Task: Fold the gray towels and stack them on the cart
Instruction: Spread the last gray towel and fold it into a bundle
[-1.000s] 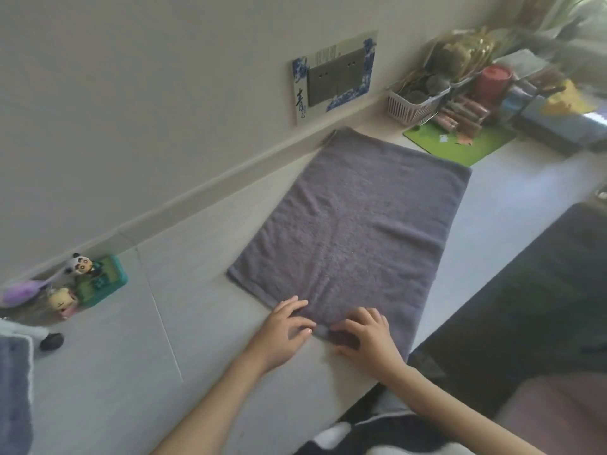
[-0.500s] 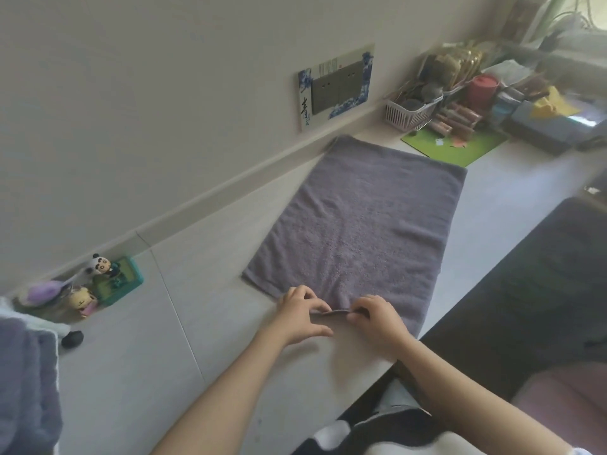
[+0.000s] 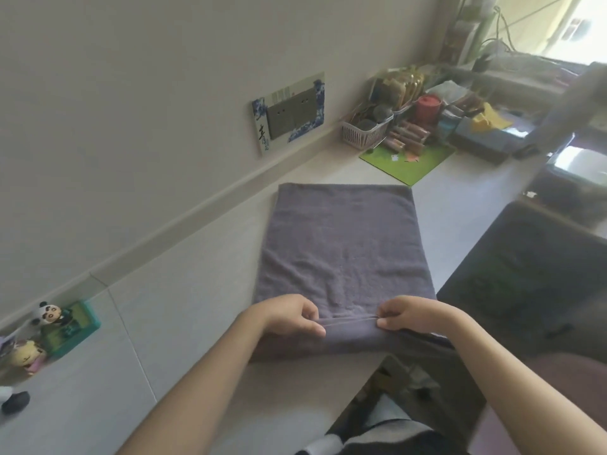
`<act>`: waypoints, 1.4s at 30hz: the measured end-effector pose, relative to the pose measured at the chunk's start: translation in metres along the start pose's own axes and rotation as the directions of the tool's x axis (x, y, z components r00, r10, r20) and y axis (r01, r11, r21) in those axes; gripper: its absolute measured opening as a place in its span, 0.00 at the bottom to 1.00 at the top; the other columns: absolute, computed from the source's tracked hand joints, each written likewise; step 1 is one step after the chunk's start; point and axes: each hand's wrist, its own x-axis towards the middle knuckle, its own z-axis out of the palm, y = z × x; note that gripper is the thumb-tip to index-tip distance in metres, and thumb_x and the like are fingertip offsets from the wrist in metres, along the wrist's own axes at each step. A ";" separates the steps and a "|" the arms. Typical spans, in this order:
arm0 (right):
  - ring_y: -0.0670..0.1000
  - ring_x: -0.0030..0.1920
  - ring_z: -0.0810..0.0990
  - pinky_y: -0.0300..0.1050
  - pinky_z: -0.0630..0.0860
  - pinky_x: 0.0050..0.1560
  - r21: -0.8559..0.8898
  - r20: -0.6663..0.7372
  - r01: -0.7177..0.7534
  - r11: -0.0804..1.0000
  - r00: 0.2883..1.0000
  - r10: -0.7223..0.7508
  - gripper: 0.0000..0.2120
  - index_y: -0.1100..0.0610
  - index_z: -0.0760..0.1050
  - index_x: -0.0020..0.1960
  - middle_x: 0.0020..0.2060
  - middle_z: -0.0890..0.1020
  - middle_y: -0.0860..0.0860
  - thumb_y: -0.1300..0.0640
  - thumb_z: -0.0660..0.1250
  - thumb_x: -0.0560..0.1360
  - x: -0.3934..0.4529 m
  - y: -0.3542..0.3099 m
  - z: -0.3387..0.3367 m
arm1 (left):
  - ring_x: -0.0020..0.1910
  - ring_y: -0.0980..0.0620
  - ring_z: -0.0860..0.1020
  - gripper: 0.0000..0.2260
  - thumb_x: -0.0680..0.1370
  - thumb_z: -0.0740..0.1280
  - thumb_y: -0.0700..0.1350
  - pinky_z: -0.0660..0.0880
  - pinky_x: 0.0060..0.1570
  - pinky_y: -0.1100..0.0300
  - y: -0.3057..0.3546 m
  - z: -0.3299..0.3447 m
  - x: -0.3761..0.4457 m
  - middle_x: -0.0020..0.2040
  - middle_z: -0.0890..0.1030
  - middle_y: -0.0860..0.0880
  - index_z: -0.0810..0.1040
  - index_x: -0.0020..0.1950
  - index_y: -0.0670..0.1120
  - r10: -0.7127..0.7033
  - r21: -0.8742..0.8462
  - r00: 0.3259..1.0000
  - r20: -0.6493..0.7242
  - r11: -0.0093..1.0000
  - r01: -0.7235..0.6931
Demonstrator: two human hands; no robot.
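- The gray towel (image 3: 341,254) lies flat on the white counter (image 3: 184,323), its far edge near the wall socket (image 3: 290,113), its near edge at the counter's front.
- The left hand (image 3: 289,315) and right hand (image 3: 410,315) each pinch the towel's near hem with curled fingers, lifting a low ridge of cloth between them.
- Judged from this, the fold of this towel is only starting: the near edge is raised but not yet carried toward the far edge.
- Left of the towel, small toy figures (image 3: 49,330) stand by the wall.
- No cart or stack shows, so stacking, and any other towels, seems left to do.
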 end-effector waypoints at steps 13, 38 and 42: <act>0.58 0.56 0.75 0.49 0.71 0.53 -0.161 -0.360 -0.228 0.960 0.920 0.158 0.15 0.58 0.73 0.58 0.57 0.78 0.56 0.50 0.57 0.80 0.079 0.008 -0.093 | 0.48 0.49 0.76 0.14 0.76 0.64 0.60 0.69 0.47 0.57 0.031 -0.093 0.106 0.50 0.79 0.48 0.75 0.44 0.50 -0.113 0.290 0.967 -0.230 0.940 0.179; 0.55 0.55 0.76 0.48 0.65 0.54 -0.360 -0.626 -0.358 0.862 0.777 0.062 0.16 0.53 0.72 0.50 0.51 0.82 0.50 0.43 0.52 0.80 0.133 0.073 -0.085 | 0.57 0.43 0.75 0.16 0.80 0.56 0.57 0.68 0.51 0.55 -0.050 -0.101 0.145 0.56 0.79 0.44 0.73 0.55 0.45 -0.177 0.435 0.846 -0.503 0.794 0.425; 0.57 0.52 0.78 0.48 0.64 0.52 -0.326 -0.685 -0.387 0.863 0.726 0.067 0.17 0.55 0.73 0.49 0.46 0.83 0.53 0.44 0.53 0.80 0.135 0.070 -0.081 | 0.56 0.42 0.76 0.16 0.81 0.56 0.55 0.67 0.52 0.54 -0.048 -0.094 0.144 0.54 0.80 0.43 0.74 0.55 0.44 -0.134 0.430 0.801 -0.583 0.786 0.444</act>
